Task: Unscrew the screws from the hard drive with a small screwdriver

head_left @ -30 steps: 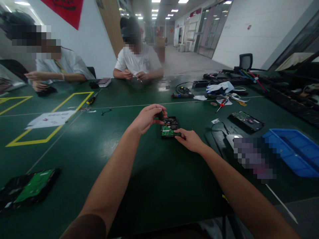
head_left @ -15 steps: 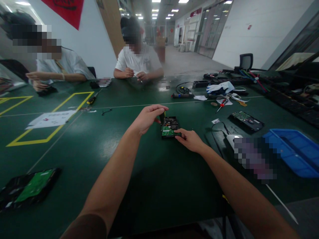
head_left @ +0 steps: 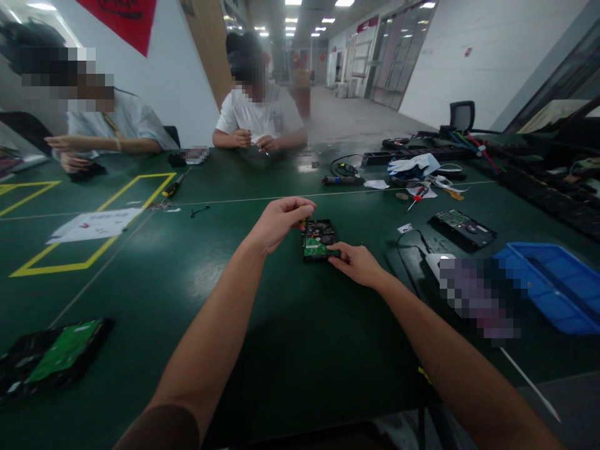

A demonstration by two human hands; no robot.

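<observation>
A hard drive with a green circuit board [head_left: 315, 247] lies on the dark green table in front of me. My left hand [head_left: 285, 219] is closed around a screwdriver [head_left: 304, 221] with a dark and yellow handle, held upright over the drive's left side; its tip is too small to make out. From the right, my right hand [head_left: 357, 262] grips the drive's near right edge between thumb and fingers.
Another hard drive [head_left: 463, 229] and a blue tray [head_left: 553, 281] are at the right, near a blurred-out object with a cable. A drive [head_left: 56, 356] lies at the near left. Two people sit across the table. Tools and cloth lie at the back right.
The screwdriver handle has turned or tilted slightly in my left hand, showing more yellow. Both hands are otherwise in nearly the same place.
</observation>
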